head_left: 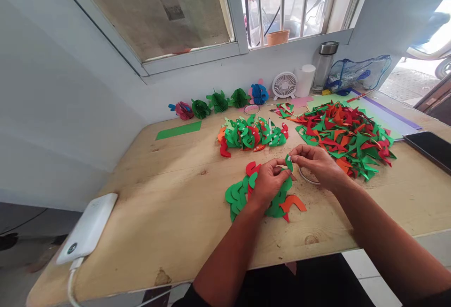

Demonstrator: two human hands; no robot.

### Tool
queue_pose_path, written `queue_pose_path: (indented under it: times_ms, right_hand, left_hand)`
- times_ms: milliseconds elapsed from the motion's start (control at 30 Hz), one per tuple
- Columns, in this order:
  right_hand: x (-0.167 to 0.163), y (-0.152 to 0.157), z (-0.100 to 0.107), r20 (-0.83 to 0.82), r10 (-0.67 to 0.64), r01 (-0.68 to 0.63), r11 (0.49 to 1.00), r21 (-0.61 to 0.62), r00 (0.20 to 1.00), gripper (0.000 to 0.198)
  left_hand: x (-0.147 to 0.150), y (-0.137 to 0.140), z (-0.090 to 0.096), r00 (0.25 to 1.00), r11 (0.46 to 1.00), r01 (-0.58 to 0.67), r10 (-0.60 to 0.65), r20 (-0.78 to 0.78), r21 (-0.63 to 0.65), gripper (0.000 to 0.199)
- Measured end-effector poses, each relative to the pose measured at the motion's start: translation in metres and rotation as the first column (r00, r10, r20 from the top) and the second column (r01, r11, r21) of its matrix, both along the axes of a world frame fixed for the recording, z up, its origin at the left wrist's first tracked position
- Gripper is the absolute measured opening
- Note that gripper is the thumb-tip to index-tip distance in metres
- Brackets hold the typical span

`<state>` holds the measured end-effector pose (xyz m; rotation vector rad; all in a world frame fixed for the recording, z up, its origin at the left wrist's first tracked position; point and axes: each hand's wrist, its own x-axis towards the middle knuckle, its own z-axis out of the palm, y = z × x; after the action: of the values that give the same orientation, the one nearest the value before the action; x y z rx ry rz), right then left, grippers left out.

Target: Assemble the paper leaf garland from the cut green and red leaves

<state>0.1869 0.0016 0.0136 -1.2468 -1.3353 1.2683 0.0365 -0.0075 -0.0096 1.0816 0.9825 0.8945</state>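
Observation:
My left hand (269, 182) is closed in a pinch on a small green paper piece (289, 163), which it holds up above the table. The fingertips of my right hand (319, 164) pinch at the upper end of that piece, where a small white patch shows. Under and around my left hand lies a pile of cut paper shapes (237, 196), mostly green, with some red ones. A curved orange paper strip (294, 202) sits at its right side. Partly hidden behind my right hand, a thin white ring (308, 176) rests on the wood.
Behind my hands is a heap of curved paper pieces (243, 133); pointed scraps (347, 138) pile up at right. Folded paper figures (219, 102), a small fan (284, 85) and a bottle (324, 66) line the wall. A phone (431, 147) and a power bank (88, 227) flank the table.

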Motion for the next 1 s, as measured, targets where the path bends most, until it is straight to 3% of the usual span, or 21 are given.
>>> queue_pose_path:
  times_ms: [433, 1000]
  right_hand:
    - [-0.002, 0.001, -0.008, -0.018, -0.007, 0.007, 1.000, -0.011, 1.000, 0.024]
    - [-0.004, 0.000, -0.008, -0.030, 0.009, -0.008, 1.000, 0.017, 1.000, 0.022]
  left_hand:
    - [0.003, -0.002, 0.001, 0.999, 1.000, -0.016, 0.016, 0.029, 0.001, 0.031]
    - [0.003, -0.003, 0.010, 0.998, 0.996, -0.023, 0.027, -0.051, 0.083, 0.014]
